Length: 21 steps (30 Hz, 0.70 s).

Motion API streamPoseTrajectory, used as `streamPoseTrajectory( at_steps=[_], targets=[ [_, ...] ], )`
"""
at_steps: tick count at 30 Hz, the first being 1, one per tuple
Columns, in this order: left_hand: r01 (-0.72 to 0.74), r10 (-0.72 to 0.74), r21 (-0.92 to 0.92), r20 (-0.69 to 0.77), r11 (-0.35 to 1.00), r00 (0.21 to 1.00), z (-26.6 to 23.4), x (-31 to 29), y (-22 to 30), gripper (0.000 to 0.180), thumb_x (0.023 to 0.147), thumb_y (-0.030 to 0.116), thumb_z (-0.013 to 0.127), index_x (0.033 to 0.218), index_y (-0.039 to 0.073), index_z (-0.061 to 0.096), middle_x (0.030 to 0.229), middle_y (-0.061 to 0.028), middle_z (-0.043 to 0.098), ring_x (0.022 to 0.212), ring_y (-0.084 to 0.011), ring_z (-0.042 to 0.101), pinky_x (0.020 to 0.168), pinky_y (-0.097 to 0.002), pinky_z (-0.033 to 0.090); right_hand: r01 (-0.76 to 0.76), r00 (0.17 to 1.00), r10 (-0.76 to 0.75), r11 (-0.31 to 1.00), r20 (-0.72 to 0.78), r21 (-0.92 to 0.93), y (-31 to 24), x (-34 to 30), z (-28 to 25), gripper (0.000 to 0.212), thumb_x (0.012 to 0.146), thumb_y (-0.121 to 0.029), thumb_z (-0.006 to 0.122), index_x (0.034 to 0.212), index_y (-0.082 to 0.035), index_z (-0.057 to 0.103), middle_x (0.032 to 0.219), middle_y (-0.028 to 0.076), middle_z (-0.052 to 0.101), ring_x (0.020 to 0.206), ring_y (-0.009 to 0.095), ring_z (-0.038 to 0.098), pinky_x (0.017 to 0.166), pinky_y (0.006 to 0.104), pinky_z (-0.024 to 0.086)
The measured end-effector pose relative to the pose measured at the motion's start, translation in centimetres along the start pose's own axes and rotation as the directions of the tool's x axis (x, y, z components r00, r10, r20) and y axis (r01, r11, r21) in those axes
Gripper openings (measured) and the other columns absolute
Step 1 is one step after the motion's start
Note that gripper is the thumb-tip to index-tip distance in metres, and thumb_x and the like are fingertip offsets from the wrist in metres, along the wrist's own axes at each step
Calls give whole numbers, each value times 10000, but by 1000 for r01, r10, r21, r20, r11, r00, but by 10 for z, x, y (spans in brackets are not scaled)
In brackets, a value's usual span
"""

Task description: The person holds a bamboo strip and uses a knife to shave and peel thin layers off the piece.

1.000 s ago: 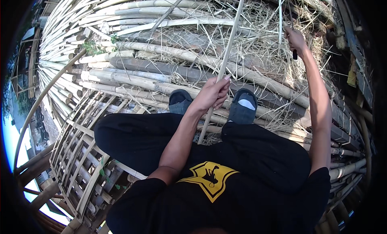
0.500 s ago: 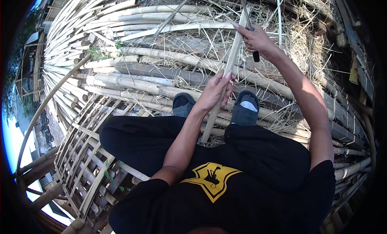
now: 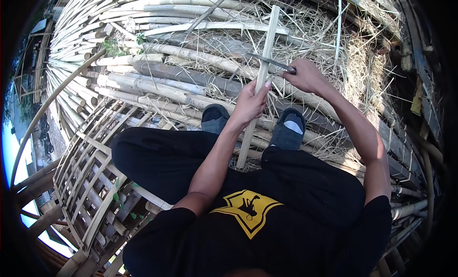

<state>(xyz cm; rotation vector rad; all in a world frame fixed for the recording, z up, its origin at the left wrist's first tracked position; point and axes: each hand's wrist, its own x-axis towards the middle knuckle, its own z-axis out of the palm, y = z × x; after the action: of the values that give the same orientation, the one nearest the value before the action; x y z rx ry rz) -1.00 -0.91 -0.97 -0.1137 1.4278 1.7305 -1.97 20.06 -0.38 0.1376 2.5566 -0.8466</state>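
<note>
A long, flat bamboo strip (image 3: 270,36) slants up and away from between my feet, its lower end near my lap. My left hand (image 3: 251,104) is closed round the strip at about its middle, thumb along the top. In my right hand (image 3: 305,76) is a knife (image 3: 279,64) with a dark handle. Its blade lies crosswise over the strip, just beyond my left hand, and its tip points left. Most of the handle is hidden in my right fist.
Bamboo poles (image 3: 176,63) cover the ground ahead and to the left. Dry shavings (image 3: 305,33) lie heaped at the far right. A woven bamboo lattice (image 3: 90,181) stands at my left. My sandalled feet (image 3: 288,131) rest on poles near the strip.
My right hand has come nearer along the strip. The knife has swung from pointing away to lying across the strip. My left hand keeps its hold, shifted slightly left.
</note>
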Motion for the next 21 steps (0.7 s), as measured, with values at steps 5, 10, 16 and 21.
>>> streamPoseTrajectory(
  at_steps=[5, 10, 16, 21],
  targets=[
    [-41, 49, 120, -63, 992, 997, -1, 1, -2, 214, 921, 245, 617, 858, 103, 471, 496, 91, 341, 355, -4, 291, 326, -205, 172, -105, 994, 105, 994, 26, -7, -10, 4, 23, 400, 783, -302, 610, 703, 89, 630, 632, 241, 612, 672, 388, 651, 636, 455, 521],
    [-3, 13, 98, -106, 995, 994, -2, 1, 0, 248, 877, 189, 674, 814, 112, 447, 492, 92, 349, 353, -8, 301, 325, -206, 175, 32, 997, -44, 984, -66, -173, -14, 5, 32, 278, 707, -213, 605, 700, 61, 649, 675, 254, 631, 673, 405, 654, 644, 463, 548],
    [17, 13, 200, -152, 980, 988, -5, 9, -11, 237, 815, -2, 624, 805, 114, 418, 513, 71, 373, 361, -28, 327, 320, -212, 204, 131, 974, -179, 946, -142, -295, -1, 23, 42, 196, 712, -147, 577, 677, 38, 634, 626, 237, 616, 626, 396, 650, 604, 470, 543],
    [59, -46, 78, -153, 995, 987, -10, 14, -9, 253, 780, -67, 564, 836, 113, 395, 559, 42, 406, 376, -29, 339, 317, -218, 201, 111, 965, -191, 919, -179, -377, 5, 44, 45, 221, 755, -163, 537, 716, 30, 637, 661, 236, 625, 660, 395, 656, 612, 475, 538]
  ],
)
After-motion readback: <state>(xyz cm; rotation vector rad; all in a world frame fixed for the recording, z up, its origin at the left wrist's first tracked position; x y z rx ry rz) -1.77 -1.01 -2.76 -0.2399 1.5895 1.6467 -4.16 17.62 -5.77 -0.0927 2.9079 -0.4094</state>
